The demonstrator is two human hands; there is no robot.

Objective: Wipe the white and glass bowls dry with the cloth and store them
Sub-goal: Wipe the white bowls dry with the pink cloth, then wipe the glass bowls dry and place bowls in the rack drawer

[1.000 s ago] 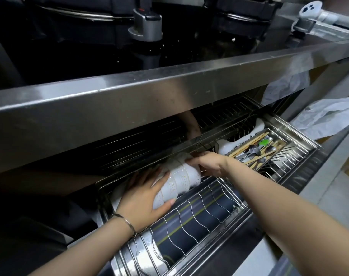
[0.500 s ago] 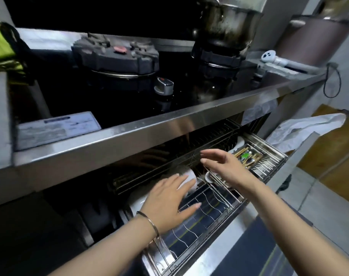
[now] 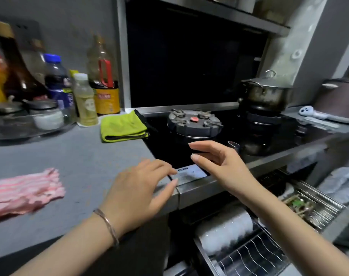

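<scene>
Lifting clear of the white bowls (image 3: 225,230), which they touched a second ago, the left hand (image 3: 137,196) and right hand (image 3: 223,168) hover empty above the counter (image 3: 80,156), fingers loosely spread. The bowls lie stacked on their side (blurred, glinting) in the pulled-out drawer rack (image 3: 255,253).

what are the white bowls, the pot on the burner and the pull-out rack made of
The white bowls look like glazed ceramic: white and glossy with small glints, though blur leaves plastic possible. The pot is metal, probably stainless steel, shiny at the rim and lid but darkened on its side. The pull-out rack is bright metal wire, chromed or stainless, with highlights along its wavy wires.
</scene>
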